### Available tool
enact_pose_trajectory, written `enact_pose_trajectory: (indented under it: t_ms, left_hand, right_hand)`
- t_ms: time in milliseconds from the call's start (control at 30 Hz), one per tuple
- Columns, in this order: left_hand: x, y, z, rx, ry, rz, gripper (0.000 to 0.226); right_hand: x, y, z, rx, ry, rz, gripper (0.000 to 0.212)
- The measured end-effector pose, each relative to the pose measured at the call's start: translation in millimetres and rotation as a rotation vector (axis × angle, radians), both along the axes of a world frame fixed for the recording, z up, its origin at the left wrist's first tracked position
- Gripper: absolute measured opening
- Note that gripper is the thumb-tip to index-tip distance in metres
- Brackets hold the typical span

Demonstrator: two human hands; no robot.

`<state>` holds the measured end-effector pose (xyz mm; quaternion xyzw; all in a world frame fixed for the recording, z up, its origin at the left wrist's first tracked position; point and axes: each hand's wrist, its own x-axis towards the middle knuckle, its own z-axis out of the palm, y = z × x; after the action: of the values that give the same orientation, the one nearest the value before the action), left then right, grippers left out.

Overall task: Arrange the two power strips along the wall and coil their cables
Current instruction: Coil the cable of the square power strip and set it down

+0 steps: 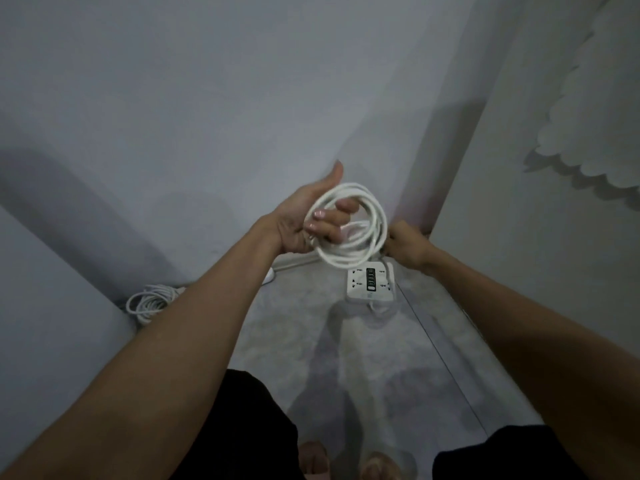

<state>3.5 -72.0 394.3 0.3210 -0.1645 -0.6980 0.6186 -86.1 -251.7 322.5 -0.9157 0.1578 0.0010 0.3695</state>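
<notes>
Left hand [304, 220] palm-up, thumb raised, fingers through coiled cable [360, 233].

This looks like a room in a home: a corner of plain painted walls [207, 98], a pale marbled floor [346, 358], and a white scalloped decoration [588, 140] on the right wall. Bare feet [346, 462] at the bottom edge suit a domestic place.

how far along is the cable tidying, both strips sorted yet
Roughly halfway. Done: one coil lies by the wall at left. In hand: the left hand holds the second coil, the right hand at its edge. Left: set it down by the square strip.
</notes>
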Motion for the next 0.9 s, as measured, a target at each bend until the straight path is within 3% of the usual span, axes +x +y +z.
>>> enact_pose_trajectory:
  t_ms: [67,133,233,300,400,500,567,767,900]
  left_hand:
    - [6,-1,-2,-0.148,0.162,0.132,0.04]
    - [11,-4,-4,-0.21,0.224,0.398,0.028]
    - [20,-11,-6,-0.29,0.412,0.854,0.039]
    - [27,-14,-10,-0.299,0.405,1.069,0.038]
    - [30,-20,-21,-0.134,0.09,1.221,0.034]
    - [25,-27,-31,0.08,-0.497,1.276,0.028]
    - [22,-28,-36,0.185,-0.78,1.249,0.025]
    - [25,-12,-58,0.415,-1.187,1.061,0.04]
    - [28,0,-64,0.479,-1.282,0.845,0.047]
  right_hand:
    - [5,3,-7,0.072,0.025,0.051,0.02]
    - [7,7,-10,0.126,0.023,0.073,0.01]
    - [7,11,-7,0.158,-0.033,0.155,0.007]
    - [8,16,-2,0.176,-0.046,0.174,0.01]
    - [9,30,9,0.183,-0.017,0.217,0.011]
    - [9,41,21,0.241,0.007,0.263,0.02]
    - [10,43,28,0.296,0.003,0.236,0.026]
    - [10,32,31,0.471,0.012,0.104,0.059]
    - [10,16,26,0.628,-0.029,-0.034,0.068]
